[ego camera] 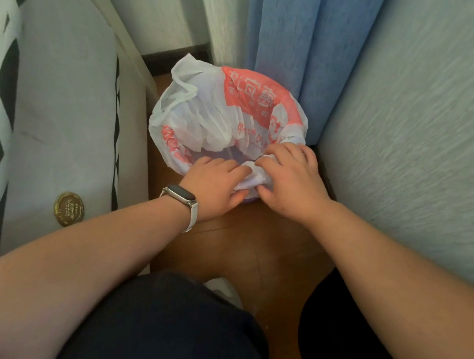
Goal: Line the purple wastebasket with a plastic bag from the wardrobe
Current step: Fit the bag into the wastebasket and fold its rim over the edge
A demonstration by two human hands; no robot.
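Frame centre: plastic bag [207, 119] draped over the wastebasket [244, 201]; left hand [212, 189] and right hand [289, 181] both pinch its bunched near edge.

the plastic bag [207, 119] covers nearly all of the purple wastebasket [247, 201]; only a sliver shows under the hands. the left hand [213, 188] and right hand [290, 184] grip a bunched fold at the near rim, the tips of the fingers [283, 152] buried in it. the bag's red print is too crumpled to read. both forearms run off the frame's edges.
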